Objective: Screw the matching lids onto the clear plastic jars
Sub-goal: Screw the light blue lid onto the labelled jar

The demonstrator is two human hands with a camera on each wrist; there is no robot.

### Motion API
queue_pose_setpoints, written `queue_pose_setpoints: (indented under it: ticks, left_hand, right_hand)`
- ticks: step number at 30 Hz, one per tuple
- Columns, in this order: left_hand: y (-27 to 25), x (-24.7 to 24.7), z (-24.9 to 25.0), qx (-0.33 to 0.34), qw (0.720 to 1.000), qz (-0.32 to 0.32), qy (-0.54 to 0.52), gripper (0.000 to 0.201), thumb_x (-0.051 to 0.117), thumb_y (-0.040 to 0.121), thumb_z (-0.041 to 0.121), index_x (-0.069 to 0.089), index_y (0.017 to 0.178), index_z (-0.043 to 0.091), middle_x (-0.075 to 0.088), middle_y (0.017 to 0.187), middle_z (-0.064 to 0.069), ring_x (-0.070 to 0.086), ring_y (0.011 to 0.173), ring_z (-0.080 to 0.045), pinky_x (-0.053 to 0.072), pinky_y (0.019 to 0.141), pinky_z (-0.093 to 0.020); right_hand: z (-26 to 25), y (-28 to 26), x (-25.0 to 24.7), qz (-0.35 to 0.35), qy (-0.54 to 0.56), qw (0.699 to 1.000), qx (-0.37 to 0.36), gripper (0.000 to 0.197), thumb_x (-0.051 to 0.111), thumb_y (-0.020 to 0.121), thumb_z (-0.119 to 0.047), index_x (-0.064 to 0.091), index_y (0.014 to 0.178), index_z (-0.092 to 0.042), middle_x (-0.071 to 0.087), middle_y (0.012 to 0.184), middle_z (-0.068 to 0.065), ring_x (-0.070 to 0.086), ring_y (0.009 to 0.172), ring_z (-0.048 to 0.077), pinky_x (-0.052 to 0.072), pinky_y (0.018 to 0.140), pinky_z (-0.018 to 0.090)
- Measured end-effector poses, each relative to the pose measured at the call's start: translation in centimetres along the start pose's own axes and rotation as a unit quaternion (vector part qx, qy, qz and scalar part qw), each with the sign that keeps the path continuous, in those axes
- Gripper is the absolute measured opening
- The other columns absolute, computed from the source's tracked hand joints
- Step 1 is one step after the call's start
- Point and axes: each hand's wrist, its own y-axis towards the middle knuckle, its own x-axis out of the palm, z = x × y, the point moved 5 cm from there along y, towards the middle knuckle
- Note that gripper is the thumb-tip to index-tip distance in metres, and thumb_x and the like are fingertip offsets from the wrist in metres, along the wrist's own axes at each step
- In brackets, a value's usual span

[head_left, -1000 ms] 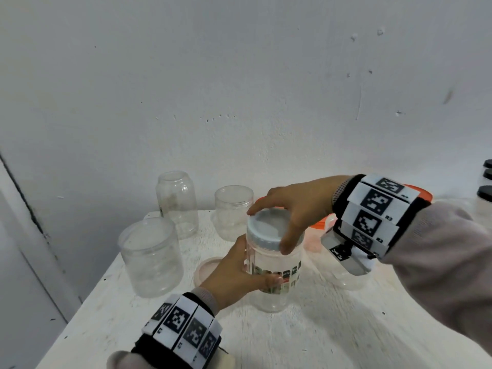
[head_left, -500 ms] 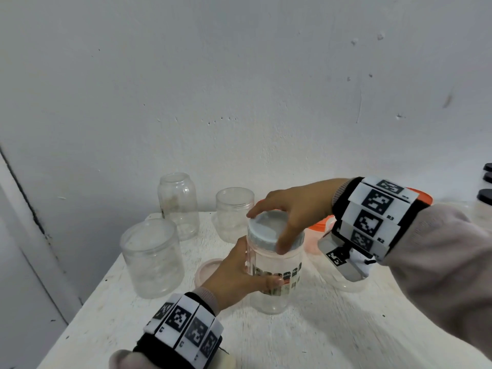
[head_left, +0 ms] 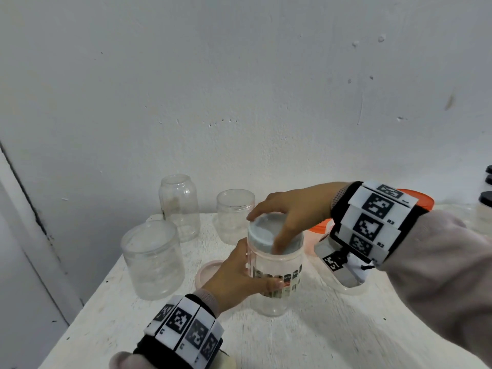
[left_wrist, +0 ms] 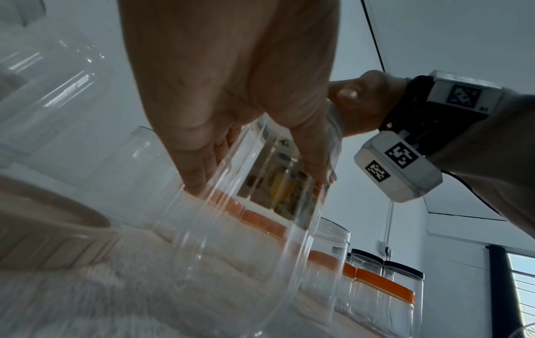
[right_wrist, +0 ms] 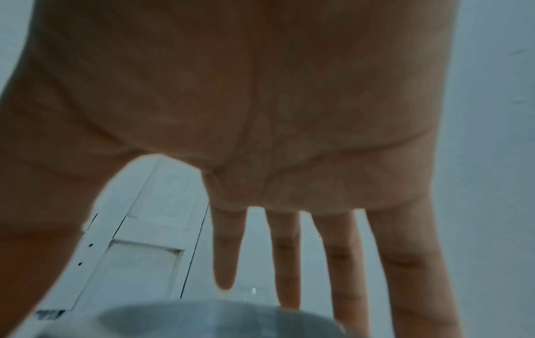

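A clear plastic jar (head_left: 277, 296) with a printed label stands upright on the white table (head_left: 306, 342). My left hand (head_left: 239, 278) grips its body from the left, thumb across the label; the left wrist view shows the fingers (left_wrist: 202, 173) wrapped on the jar (left_wrist: 246, 228). A pale grey-blue lid (head_left: 262, 233) sits on the jar's mouth. My right hand (head_left: 290, 211) reaches over the lid from the right, its blurred thumb at the front of the lid. In the right wrist view the fingers (right_wrist: 341, 251) are straight and spread above the lid (right_wrist: 202, 320).
Three open clear jars stand to the left and behind: a wide one (head_left: 153, 259), a tall narrow one (head_left: 179, 206), a short one (head_left: 234, 214). A pink lid (head_left: 209, 271) lies behind my left hand. Orange lids (head_left: 319, 226) and black-lidded jars (head_left: 486, 198) are at the right. The table's left edge is close.
My right thumb has slid leftward along the lid's front and is now blurred, with the fingers straightened. The left hand and jar stay put.
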Motion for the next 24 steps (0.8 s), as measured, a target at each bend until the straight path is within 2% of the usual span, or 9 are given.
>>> queue_pose_setpoints:
  ticks: [3,5,8,10,14,17,20,22,24]
  left_hand:
    - [-0.05,0.04,0.02,-0.001,1.0,0.001,0.003,0.08,0.084,0.069,0.014,0.036,0.13,0.036,0.055,0.124,0.017,0.054,0.098,0.018,0.046,0.07,-0.004]
    - [-0.11,0.0,0.04,-0.002,1.0,0.004,0.008,0.081,0.084,0.068,0.015,0.036,0.13,0.037,0.054,0.125,0.016,0.052,0.105,0.013,0.046,0.071,-0.005]
    - [-0.14,-0.08,0.03,-0.003,1.0,0.008,0.01,0.083,0.084,0.067,0.016,0.036,0.131,0.036,0.054,0.125,0.017,0.049,0.112,0.006,0.046,0.072,-0.005]
    - [-0.15,-0.12,0.0,-0.005,1.0,0.01,0.006,0.082,0.085,0.067,0.016,0.036,0.13,0.035,0.054,0.125,0.017,0.048,0.113,0.005,0.046,0.072,-0.005]
    - [-0.04,-0.06,-0.05,-0.004,1.0,0.011,0.001,0.08,0.085,0.066,0.015,0.037,0.127,0.036,0.054,0.125,0.016,0.05,0.11,0.005,0.047,0.072,-0.007]
    - [0.02,-0.07,0.0,-0.003,1.0,0.01,0.008,0.079,0.085,0.066,0.017,0.037,0.125,0.039,0.054,0.125,0.016,0.05,0.111,0.006,0.047,0.074,-0.008]
    - [-0.01,-0.15,-0.01,-0.003,1.0,0.012,0.009,0.078,0.085,0.067,0.015,0.037,0.124,0.038,0.054,0.124,0.017,0.05,0.109,0.007,0.047,0.072,-0.006]
    - [-0.03,-0.15,-0.01,0.0,1.0,0.012,0.007,0.081,0.085,0.066,0.015,0.037,0.128,0.036,0.054,0.125,0.015,0.05,0.111,0.005,0.047,0.073,-0.007]
    - [-0.04,-0.12,-0.02,-0.001,1.0,0.011,0.005,0.082,0.085,0.067,0.014,0.036,0.13,0.035,0.054,0.126,0.015,0.049,0.113,0.004,0.048,0.074,-0.008]
  right_hand:
    - [0.13,0.14,0.11,0.015,-0.012,1.0,0.022,0.073,0.065,0.072,-0.07,0.036,0.135,-0.048,0.041,0.131,-0.011,0.057,0.109,0.02,0.048,0.092,0.035]
    - [0.25,0.24,0.28,0.023,-0.019,0.999,0.039,0.077,0.059,0.069,-0.078,0.037,0.135,-0.045,0.043,0.124,-0.01,0.061,0.1,0.019,0.052,0.086,0.035]
    - [0.57,0.24,0.32,0.024,-0.032,0.998,0.048,0.085,0.058,0.068,-0.08,0.032,0.14,-0.044,0.041,0.13,-0.01,0.052,0.115,0.018,0.046,0.095,0.037]
    - [0.59,0.06,0.24,0.012,-0.024,0.999,0.035,0.087,0.067,0.071,-0.069,0.024,0.143,-0.047,0.034,0.14,-0.013,0.042,0.126,0.017,0.04,0.1,0.037]
    - [0.33,-0.21,0.02,-0.006,0.007,1.0,0.0,0.077,0.074,0.077,-0.046,0.029,0.14,-0.051,0.032,0.144,-0.015,0.037,0.129,0.013,0.036,0.095,0.03]
    - [0.4,-0.13,0.06,0.004,0.0,1.0,0.011,0.074,0.071,0.074,-0.059,0.034,0.137,-0.049,0.038,0.137,-0.013,0.05,0.119,0.018,0.045,0.095,0.033]
    - [0.35,0.13,0.22,0.019,-0.017,0.999,0.037,0.081,0.061,0.068,-0.077,0.036,0.137,-0.042,0.043,0.128,-0.01,0.06,0.103,0.019,0.052,0.088,0.036]
    - [0.47,0.32,0.24,0.027,-0.029,0.998,0.048,0.089,0.057,0.067,-0.082,0.033,0.141,-0.039,0.043,0.129,-0.009,0.054,0.111,0.017,0.049,0.092,0.037]
    - [0.44,0.36,0.24,0.02,-0.022,0.999,0.042,0.093,0.062,0.067,-0.077,0.022,0.145,-0.044,0.037,0.139,-0.01,0.045,0.123,0.018,0.042,0.1,0.04]
